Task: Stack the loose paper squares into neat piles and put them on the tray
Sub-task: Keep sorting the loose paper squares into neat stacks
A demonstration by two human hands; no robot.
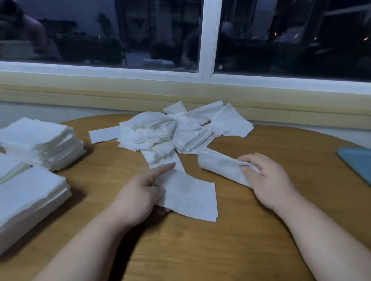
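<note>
A loose heap of white paper squares [176,129] lies at the far middle of the round wooden table [195,249]. My left hand [140,192] grips the left edge of one flat square [192,195], with the index finger stretched out over it. My right hand [264,180] pinches a curled square [220,166] just right of the heap. A blue tray [365,166] shows at the right edge. Two neat piles sit on the left: a far pile [39,142] and a near pile [17,206].
A pale yellow sill and a white-framed window [207,54] run behind the table. The dark glass reflects the room. Bare wood lies in front of my arms and between the heap and the tray.
</note>
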